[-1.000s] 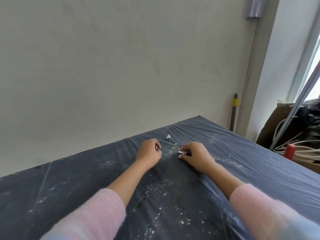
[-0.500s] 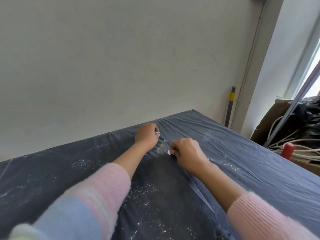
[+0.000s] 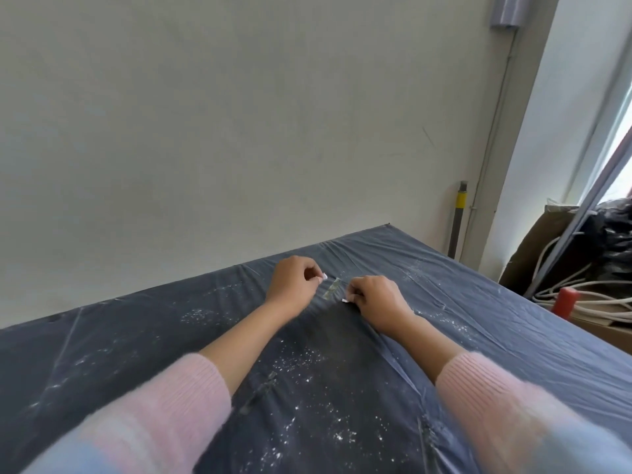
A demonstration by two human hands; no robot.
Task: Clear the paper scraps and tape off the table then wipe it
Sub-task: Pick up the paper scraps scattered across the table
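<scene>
Tape strip (image 3: 331, 289) between the curled fingers (image 3: 357, 288)

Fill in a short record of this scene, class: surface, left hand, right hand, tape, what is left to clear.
surface: table covered by a creased dark blue sheet
left hand: fingers curled, pinches a small white scrap
right hand: fingers curled, pinches a second white scrap low at the sheet
tape: tape strip lies on the sheet between the hands, held by neither
left to clear: tape strip, white specks; wiping not yet done
</scene>
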